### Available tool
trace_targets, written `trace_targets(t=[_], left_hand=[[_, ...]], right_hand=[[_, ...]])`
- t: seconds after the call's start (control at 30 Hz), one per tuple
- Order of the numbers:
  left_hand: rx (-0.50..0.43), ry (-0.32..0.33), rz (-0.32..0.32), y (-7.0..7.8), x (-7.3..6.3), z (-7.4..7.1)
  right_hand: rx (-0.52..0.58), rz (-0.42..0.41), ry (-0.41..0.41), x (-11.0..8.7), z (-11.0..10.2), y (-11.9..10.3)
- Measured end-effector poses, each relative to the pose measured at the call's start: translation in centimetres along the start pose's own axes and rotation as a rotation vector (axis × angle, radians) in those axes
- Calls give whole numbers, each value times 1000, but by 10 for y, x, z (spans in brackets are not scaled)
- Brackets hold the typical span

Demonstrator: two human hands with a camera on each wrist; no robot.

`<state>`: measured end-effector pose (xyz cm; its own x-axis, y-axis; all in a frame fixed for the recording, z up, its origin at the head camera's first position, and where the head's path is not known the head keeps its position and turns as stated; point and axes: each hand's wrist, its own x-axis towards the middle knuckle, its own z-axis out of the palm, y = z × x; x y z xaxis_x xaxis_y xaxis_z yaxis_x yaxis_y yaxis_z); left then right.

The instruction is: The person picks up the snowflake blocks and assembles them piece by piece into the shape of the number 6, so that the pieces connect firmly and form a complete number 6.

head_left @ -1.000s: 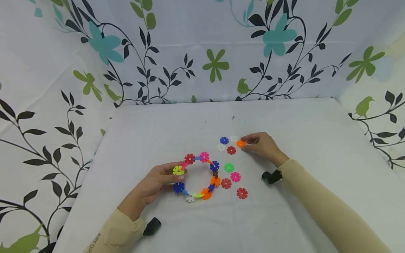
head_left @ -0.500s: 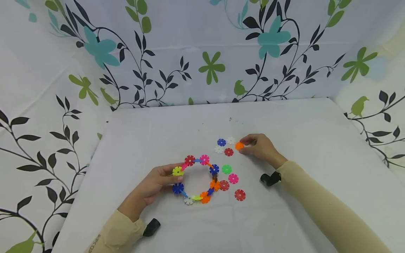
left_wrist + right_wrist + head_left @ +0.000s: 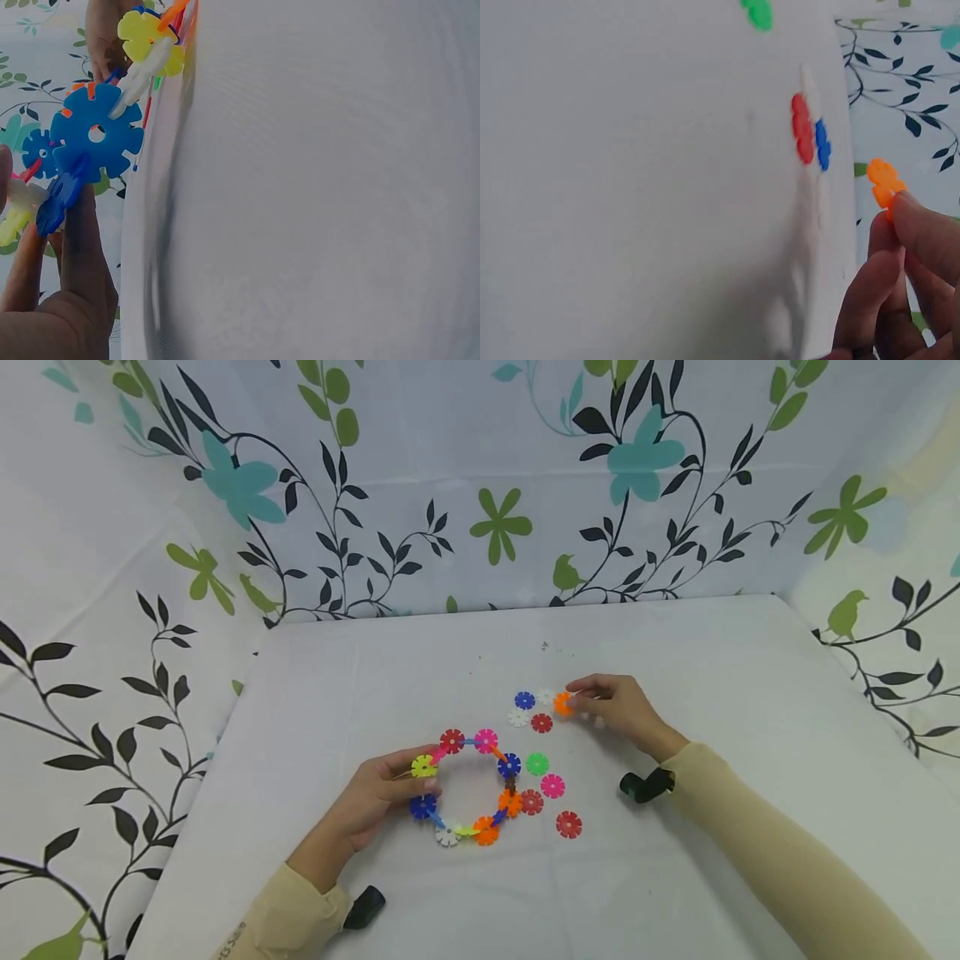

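An orange disc (image 3: pixel 563 703) sits at the fingertips of the right hand (image 3: pixel 618 708), pinched between thumb and fingers. Just to the left of those fingertips lie a blue disc (image 3: pixel 525 700), two white discs (image 3: pixel 518 717) and a red disc (image 3: pixel 542 722). Nearer the person than the right hand, a green disc (image 3: pixel 537 764), a pink disc (image 3: pixel 552 786) and two more red ones rest on the tabletop (image 3: pixel 675 643). Farther left, the ring of linked discs (image 3: pixel 510 803) extends rightward from the left hand (image 3: pixel 375 793), whose thumb and fingers grip its left side.
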<state>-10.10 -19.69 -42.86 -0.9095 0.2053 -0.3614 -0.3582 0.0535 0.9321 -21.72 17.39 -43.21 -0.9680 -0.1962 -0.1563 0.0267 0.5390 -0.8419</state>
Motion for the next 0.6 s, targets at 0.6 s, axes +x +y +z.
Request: trace_targets(t=[0.6], left_hand=[[-76, 134, 13, -4, 3, 12]], right_hand=[[123, -191, -163, -17, 29, -79]])
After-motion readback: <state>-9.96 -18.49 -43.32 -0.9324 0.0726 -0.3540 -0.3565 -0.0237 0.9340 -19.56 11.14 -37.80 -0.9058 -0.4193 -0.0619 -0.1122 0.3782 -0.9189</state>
